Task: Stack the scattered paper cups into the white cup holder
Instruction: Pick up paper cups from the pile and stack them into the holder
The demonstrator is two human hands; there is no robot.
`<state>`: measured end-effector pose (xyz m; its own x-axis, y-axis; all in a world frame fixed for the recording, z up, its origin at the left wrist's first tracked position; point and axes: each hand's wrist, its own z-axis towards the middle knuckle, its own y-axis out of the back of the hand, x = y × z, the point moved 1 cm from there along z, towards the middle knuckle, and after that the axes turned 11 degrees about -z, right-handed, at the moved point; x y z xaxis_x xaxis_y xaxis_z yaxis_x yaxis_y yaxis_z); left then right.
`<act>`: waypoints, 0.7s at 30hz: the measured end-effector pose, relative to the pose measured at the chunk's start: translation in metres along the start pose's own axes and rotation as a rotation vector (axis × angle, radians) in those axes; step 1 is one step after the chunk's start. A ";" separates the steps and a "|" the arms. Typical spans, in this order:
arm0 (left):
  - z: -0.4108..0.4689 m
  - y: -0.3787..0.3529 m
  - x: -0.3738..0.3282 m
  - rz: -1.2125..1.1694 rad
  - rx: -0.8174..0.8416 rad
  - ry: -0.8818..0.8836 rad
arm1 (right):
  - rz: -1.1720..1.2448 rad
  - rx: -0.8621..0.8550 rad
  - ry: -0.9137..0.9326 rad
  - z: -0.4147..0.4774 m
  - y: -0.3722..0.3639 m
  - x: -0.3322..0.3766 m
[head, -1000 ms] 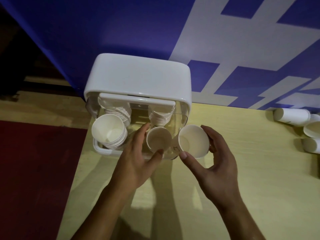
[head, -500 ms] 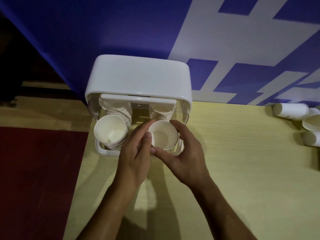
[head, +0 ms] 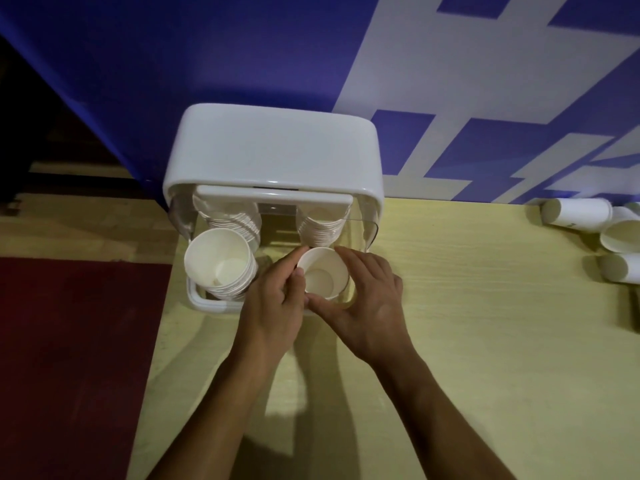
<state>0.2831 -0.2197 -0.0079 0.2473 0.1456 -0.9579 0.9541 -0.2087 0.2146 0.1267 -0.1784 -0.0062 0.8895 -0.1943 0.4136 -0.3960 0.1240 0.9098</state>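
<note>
The white cup holder (head: 273, 150) stands at the table's back edge with its lid raised. Its front right slot holds a white paper cup (head: 323, 273), mouth up. My left hand (head: 273, 306) wraps that cup's left side and my right hand (head: 367, 306) wraps its right side, thumbs meeting in front. A stack of paper cups (head: 221, 261) fills the front left slot. Two more stacks (head: 318, 226) stand in the back slots under the lid.
Loose paper cups (head: 620, 233) lie on their sides at the far right of the pale wooden table (head: 485, 341). A blue and white wall (head: 450, 64) rises right behind the holder. Left of the table lies a dark red floor (head: 69, 341).
My right hand carried its cup left from beside the holder onto the cup that my left hand held in the front right slot. Both hands now close around it there.
</note>
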 end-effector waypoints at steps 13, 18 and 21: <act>-0.056 -0.019 -0.051 0.150 -0.131 -0.460 | 0.144 -0.126 -0.143 -0.044 0.060 -0.067; -0.053 -0.136 -0.085 0.044 0.099 -0.487 | 0.222 -0.145 -0.396 -0.074 0.120 -0.176; -0.043 -0.236 -0.100 0.073 0.237 -0.456 | 0.233 -0.209 -0.486 -0.094 0.156 -0.242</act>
<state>0.0406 -0.1438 0.0458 0.1631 -0.3024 -0.9391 0.8594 -0.4239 0.2858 -0.1292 -0.0206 0.0328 0.5572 -0.5576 0.6153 -0.4719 0.3970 0.7872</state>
